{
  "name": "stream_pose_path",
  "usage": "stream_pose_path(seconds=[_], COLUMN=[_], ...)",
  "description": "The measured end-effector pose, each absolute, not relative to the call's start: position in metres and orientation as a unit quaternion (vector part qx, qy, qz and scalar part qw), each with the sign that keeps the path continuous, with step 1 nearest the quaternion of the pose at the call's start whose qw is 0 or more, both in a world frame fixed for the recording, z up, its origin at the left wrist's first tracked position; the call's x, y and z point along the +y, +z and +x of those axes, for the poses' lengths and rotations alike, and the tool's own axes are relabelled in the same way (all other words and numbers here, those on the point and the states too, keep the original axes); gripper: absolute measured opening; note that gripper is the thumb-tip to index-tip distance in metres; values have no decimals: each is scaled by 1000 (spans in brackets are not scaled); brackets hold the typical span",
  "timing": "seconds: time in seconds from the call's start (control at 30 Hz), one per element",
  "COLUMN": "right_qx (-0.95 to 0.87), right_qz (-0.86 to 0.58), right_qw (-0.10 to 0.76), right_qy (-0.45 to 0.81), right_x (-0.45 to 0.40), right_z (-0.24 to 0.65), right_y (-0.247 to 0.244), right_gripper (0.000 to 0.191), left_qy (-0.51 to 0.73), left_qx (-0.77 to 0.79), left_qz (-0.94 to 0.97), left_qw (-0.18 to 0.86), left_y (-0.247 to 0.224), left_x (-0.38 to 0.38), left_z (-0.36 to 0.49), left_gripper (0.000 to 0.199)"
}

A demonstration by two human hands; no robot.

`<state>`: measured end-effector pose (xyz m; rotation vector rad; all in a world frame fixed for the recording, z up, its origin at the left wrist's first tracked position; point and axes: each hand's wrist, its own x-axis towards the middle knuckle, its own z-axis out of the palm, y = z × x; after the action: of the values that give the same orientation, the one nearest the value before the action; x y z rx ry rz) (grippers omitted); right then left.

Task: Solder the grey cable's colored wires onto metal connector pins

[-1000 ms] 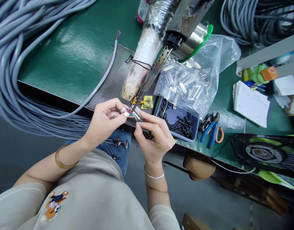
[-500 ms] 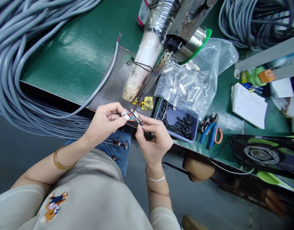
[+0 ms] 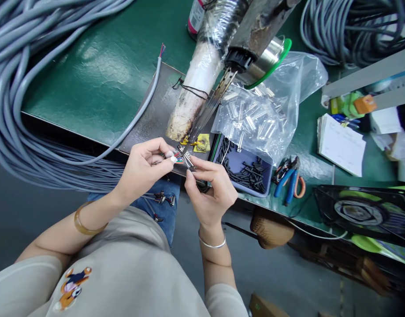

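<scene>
My left hand [image 3: 146,169] is closed, with thumb and index finger pinching several thin coloured wires [image 3: 177,157]. Right beside its fingertips is a small metal multi-pin connector [image 3: 186,155], partly hidden by the fingers. Thumb and fingers of my right hand [image 3: 210,187] close on a thin silvery solder wire [image 3: 188,164], and its index fingertip lies against the connector. The dark tip of a soldering iron [image 3: 205,115] slants down to the connector between both hands. Which hand bears the connector's weight I cannot tell.
Behind the iron stand a solder spool [image 3: 270,61] and a clear bag of metal connectors [image 3: 255,116]. A blue tray [image 3: 240,162] holds black tubes. Pliers [image 3: 291,182] lie at right. A grey cable bundle [image 3: 13,83] fills the left; finished-looking connectors [image 3: 161,197] rest on my lap.
Both hands stay nearly in place at the iron's tip. The connector and wires between the fingers have turned slightly. The whole view has shifted a little.
</scene>
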<state>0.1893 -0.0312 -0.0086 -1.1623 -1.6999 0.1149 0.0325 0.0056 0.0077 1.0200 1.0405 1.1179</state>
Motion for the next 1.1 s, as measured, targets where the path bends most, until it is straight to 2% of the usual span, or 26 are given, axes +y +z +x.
stream_pose_path(seconds=[0.4, 0.73, 0.97, 1.1], right_qx=[-718, -749, -696, -704], right_qz=[-481, -463, -496, -490], right_qw=[502, 473, 518, 513], right_qy=[29, -36, 36, 38], right_x=[-31, -37, -37, -37], right_z=[189, 187, 186, 186], right_y=[-7, -11, -9, -10], right_gripper=[20, 21, 20, 18], left_qy=[473, 454, 451, 460], left_qx=[479, 471, 473, 477], left_qz=[456, 432, 441, 451], left_qw=[582, 620, 615, 597], left_y=[13, 9, 8, 8], left_x=[5, 5, 1, 1], left_z=[31, 30, 28, 30], left_gripper=[11, 11, 12, 12])
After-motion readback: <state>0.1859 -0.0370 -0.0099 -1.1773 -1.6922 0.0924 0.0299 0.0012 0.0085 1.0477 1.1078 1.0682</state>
